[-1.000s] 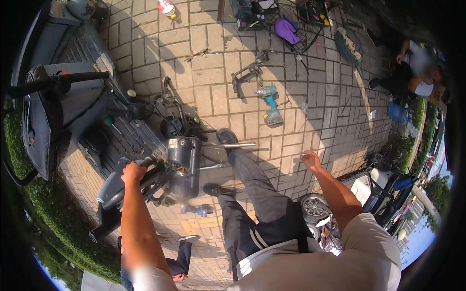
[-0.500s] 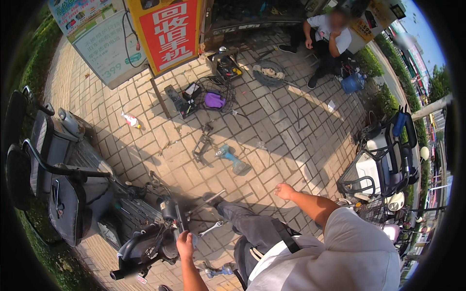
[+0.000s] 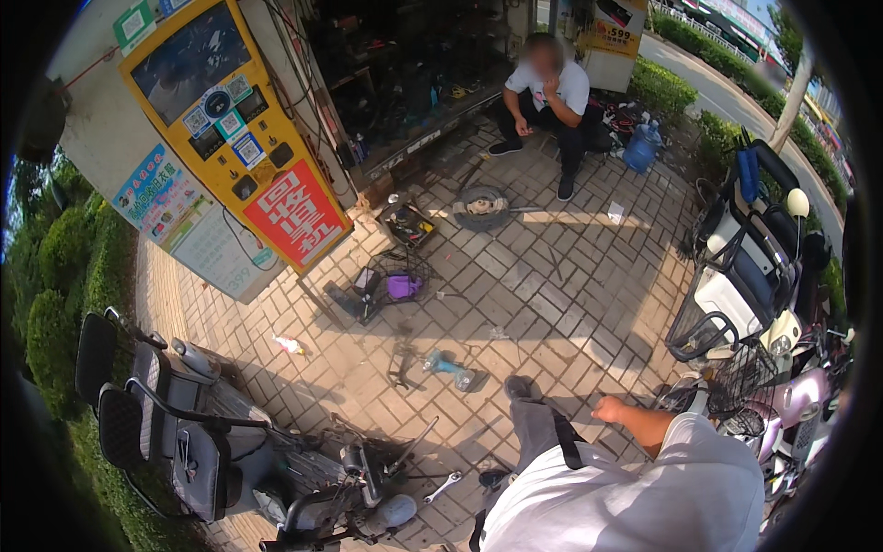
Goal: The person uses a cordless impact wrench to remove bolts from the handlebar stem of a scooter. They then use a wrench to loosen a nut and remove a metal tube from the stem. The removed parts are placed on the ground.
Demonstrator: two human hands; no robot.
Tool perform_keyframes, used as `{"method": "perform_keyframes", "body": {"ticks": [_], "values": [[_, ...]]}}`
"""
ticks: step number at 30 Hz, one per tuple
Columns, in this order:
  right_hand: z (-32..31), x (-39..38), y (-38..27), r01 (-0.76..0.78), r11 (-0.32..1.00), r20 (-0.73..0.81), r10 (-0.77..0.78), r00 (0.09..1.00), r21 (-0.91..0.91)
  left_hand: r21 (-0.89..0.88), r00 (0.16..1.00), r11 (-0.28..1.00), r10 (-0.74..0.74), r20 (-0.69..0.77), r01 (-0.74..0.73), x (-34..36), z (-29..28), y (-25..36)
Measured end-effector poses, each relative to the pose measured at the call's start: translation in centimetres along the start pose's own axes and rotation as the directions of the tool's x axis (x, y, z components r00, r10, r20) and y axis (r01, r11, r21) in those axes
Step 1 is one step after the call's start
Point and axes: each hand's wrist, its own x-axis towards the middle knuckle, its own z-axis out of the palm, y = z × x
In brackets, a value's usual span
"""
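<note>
My right hand (image 3: 607, 409) hangs in front of my white shirt, fingers loosely curled, with nothing seen in it. My left hand is out of the picture. To my left stands a grey electric scooter (image 3: 198, 469) with padded seats; its front end with dark bars (image 3: 368, 474) is nearest my left side. Beside that front end, a double-ended wrench (image 3: 442, 488) lies on the paving. Ahead of my dark shoe (image 3: 520, 387) rests a teal cordless power tool (image 3: 455, 370), next to a dark metal bracket (image 3: 401, 366).
A wheel with a tire (image 3: 480, 208), a toolbox (image 3: 407, 225) and a basket with a purple item (image 3: 403, 287) lie farther out. A person (image 3: 549, 101) sits by the shop doorway. Parked scooters (image 3: 736, 285) line the right; a yellow kiosk (image 3: 216, 120) stands back left.
My left hand was at the scooter's front end and is now out of view. The view has tilted up, and one leg has stepped forward. My right hand remains free.
</note>
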Motion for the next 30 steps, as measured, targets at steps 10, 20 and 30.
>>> {"method": "perform_keyframes", "body": {"ticks": [10,20,30], "values": [[-9.9,12.7,3.6,-0.043,0.916,-0.042,0.065,0.997,0.398,0.072,0.921,0.93,0.343,0.186,-0.361,0.9,16.6,23.0],[-33.7,20.7,-4.1,0.093,0.873,-0.338,0.085,0.937,0.479,0.058,0.681,0.741,0.58,0.447,-0.669,-3.1,49.9,46.1],[-48.1,27.9,-31.6,0.805,0.589,-0.519,-0.709,0.477,-0.065,-0.207,0.533,0.975,0.136,0.835,0.076,-4.8,68.9,64.2]]}}
